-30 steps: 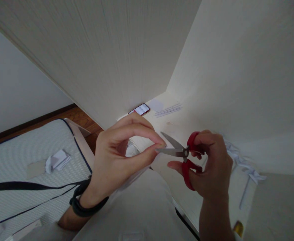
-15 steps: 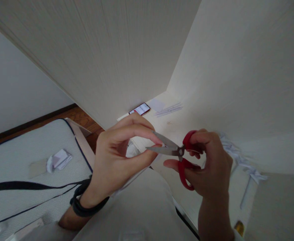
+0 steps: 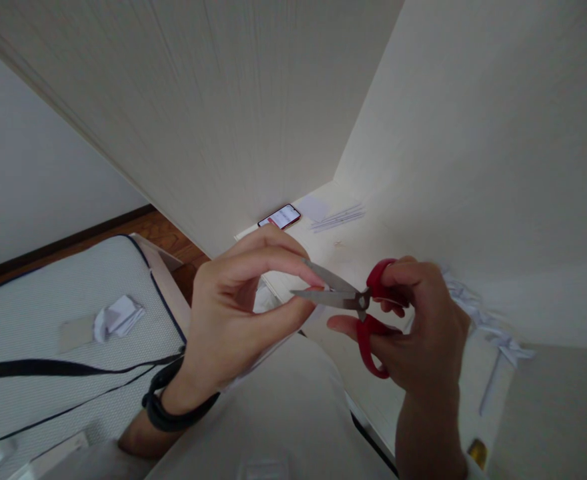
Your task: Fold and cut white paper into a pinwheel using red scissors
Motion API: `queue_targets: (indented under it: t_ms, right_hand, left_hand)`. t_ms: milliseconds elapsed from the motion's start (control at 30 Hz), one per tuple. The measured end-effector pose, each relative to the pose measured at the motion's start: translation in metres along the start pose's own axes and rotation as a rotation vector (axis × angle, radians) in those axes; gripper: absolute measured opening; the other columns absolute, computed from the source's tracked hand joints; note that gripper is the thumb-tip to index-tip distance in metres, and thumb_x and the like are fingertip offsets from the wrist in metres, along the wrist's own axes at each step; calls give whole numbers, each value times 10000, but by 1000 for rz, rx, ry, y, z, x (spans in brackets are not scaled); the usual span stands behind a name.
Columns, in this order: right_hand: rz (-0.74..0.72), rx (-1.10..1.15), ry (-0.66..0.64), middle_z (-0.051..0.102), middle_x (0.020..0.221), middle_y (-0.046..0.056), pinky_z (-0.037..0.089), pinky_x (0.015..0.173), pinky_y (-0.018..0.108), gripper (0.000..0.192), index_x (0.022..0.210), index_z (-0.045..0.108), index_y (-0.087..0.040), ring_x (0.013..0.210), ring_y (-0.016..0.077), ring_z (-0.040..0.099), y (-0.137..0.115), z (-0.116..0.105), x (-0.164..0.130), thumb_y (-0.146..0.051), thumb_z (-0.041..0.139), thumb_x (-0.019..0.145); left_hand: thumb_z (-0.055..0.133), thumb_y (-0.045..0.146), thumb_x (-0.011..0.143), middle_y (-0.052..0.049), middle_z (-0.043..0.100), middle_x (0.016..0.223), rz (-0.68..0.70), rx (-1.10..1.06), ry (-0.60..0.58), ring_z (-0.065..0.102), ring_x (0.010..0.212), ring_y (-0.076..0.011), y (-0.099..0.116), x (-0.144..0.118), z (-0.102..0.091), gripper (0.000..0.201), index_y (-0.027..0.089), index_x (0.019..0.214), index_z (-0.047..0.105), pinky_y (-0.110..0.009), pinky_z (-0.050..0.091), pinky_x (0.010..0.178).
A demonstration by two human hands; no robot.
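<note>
My right hand [image 3: 413, 320] holds a pair of scissors [image 3: 341, 293] with red handles, fingers and thumb through the loops. The blades stand apart and point left, up to the fingertips of my left hand [image 3: 253, 300]. Thumb and index finger of that hand are pinched together on a small white piece of paper [image 3: 326, 288], of which only a sliver shows between the blades. A black band circles my left wrist.
A phone [image 3: 279, 217] with its screen lit lies on the white tabletop [image 3: 323, 257], beside a paper square [image 3: 314, 208] and several thin paper strips [image 3: 338, 218]. Crumpled paper [image 3: 478, 317] lies along the right wall. Folded paper [image 3: 121, 315] rests on the mattress [image 3: 73, 280] at left.
Almost nothing differs. My right hand and the scissors have shifted very slightly; the blades stay apart and my left hand keeps its pinch.
</note>
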State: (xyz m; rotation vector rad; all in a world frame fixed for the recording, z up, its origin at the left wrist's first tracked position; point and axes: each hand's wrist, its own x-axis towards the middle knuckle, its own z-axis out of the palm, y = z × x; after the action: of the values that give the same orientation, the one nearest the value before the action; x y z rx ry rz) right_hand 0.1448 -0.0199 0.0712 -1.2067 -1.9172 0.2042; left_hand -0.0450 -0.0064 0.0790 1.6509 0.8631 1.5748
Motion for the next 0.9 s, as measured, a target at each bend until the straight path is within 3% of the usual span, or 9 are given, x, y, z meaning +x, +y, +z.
queue_targets:
  t_ms: [633, 767, 833, 900]
  right_hand:
    - [7, 38, -2, 576, 749, -48, 387, 452, 240, 438, 895, 490, -267, 537, 101, 441, 5, -1, -4, -372, 850, 670]
    - [167, 81, -11, 580, 810, -35, 434, 516, 252, 456, 917, 475, -265, 594, 116, 487, 21, -1, -9, -402, 839, 678]
    - [331, 41, -24, 601, 859, -14, 473, 572, 271, 411, 945, 477, -255, 642, 132, 535, 44, 6, -14, -420, 788, 733]
    - [534, -81, -158, 638, 950, 19, 524, 675, 316, 416, 1047, 486, -236, 758, 167, 611, 77, 21, -24, -454, 727, 787]
  left_hand:
    - [716, 71, 766, -10, 671, 791, -14, -28, -30, 616, 724, -151, -4, -2, -3, 142, 207, 799, 742, -286, 495, 669]
    - [718, 100, 802, -14, 673, 822, -21, -35, -19, 609, 797, -151, -9, -1, -3, 111, 209, 814, 731, -298, 489, 787]
    - [710, 106, 819, -25, 690, 895, -42, -12, 2, 615, 883, -162, -11, 0, -2, 109, 213, 802, 720, -308, 477, 855]
    - [707, 115, 828, -35, 714, 1001, -70, -8, 3, 629, 976, -176, -12, 2, 0, 103, 209, 786, 701, -323, 464, 915]
